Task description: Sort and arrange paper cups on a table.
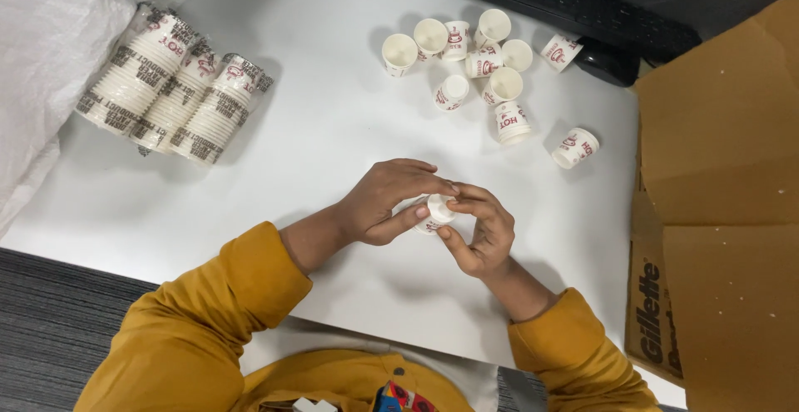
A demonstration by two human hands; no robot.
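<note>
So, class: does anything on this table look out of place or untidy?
Yes. The loose paper cups near the keyboard lie scattered, some upright and some tipped on their sides, while the wrapped cup stacks at upper left lie neatly together. Both hands, left hand and right hand, hold one small cup.

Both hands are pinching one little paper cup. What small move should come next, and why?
Probably pull the small paper cup free with the right hand while the left hand steadies it. Both hands pinch it together above the white table, and loose cups lie scattered beyond.
</note>
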